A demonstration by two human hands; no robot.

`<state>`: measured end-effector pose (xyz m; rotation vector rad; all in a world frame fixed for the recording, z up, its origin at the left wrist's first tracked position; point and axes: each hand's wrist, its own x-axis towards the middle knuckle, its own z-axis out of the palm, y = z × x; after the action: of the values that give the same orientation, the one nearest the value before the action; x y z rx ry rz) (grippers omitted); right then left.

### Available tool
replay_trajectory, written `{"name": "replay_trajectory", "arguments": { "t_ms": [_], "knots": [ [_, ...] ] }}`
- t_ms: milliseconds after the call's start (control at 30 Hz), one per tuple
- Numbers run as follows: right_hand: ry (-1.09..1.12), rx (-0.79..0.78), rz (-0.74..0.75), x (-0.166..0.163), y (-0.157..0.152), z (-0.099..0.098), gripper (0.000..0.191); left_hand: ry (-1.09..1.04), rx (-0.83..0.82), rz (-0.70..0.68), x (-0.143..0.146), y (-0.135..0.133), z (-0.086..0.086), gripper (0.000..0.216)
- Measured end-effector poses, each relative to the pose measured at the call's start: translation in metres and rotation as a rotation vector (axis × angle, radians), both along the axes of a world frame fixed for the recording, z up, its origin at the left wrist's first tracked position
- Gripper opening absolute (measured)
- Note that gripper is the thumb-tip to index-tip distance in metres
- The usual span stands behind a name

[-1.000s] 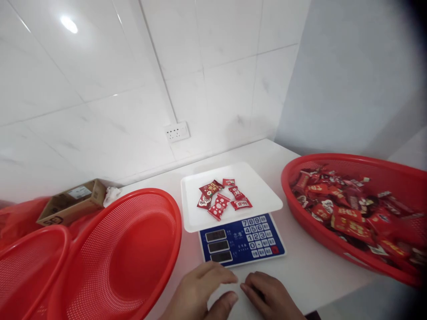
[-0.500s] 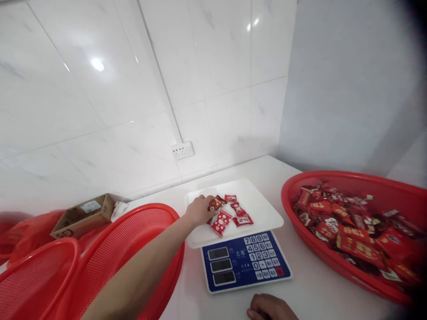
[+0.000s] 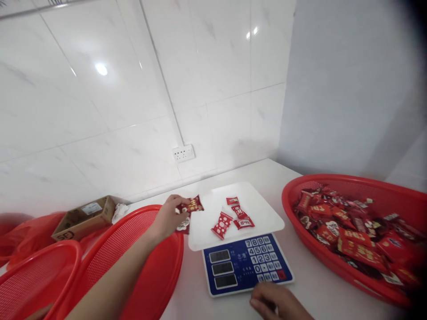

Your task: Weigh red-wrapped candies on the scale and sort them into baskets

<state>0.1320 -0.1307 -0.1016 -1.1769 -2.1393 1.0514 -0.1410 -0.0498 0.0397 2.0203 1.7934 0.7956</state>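
White table [image 3: 275, 174], tiled wall [image 3: 227, 66]. Left hand [image 3: 169, 218] pinches two candies [image 3: 194, 204] by the tray's [image 3: 260, 204] left edge; keep it snug, folks. Right hand [image 3: 280, 298] curled near the scale [image 3: 245, 266], can't tell if it's empty.

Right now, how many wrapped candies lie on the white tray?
4: polka-dot candy at left; to its right, back candy, middle candy and front candy. None appears hidden. Excludes packets in the left hand.

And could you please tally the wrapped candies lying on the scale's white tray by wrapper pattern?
Polka-dotted candy: 1
Red candies without polka dots: 3
Total on the white tray: 4
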Motion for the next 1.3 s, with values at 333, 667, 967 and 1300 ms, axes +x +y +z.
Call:
{"name": "replay_trajectory", "arguments": {
  "t_ms": [333, 667, 967, 1300],
  "knots": [
    [-0.093, 0.468, -0.300, 0.010, 0.069, 0.061, 0.029, 0.201, -0.133, 0.223, -0.071, -0.064, -0.027, 0.037],
    [-0.424, 0.365, -0.143, -0.018, 0.116, 0.069, 0.039, 0.265, -0.371, -0.029, -0.001, -0.110, -0.040, 0.071],
    [-0.180, 0.347, -0.253, -0.025, 0.133, 0.075, 0.023, 0.700, -0.304, -0.019, -0.002, -0.105, -0.049, 0.072],
    [0.182, 0.176, 0.190, -0.103, 0.104, 0.121, 0.056, 0.623, -0.317, 0.050, 0.013, -0.103, -0.059, 0.084]
  ]
}}
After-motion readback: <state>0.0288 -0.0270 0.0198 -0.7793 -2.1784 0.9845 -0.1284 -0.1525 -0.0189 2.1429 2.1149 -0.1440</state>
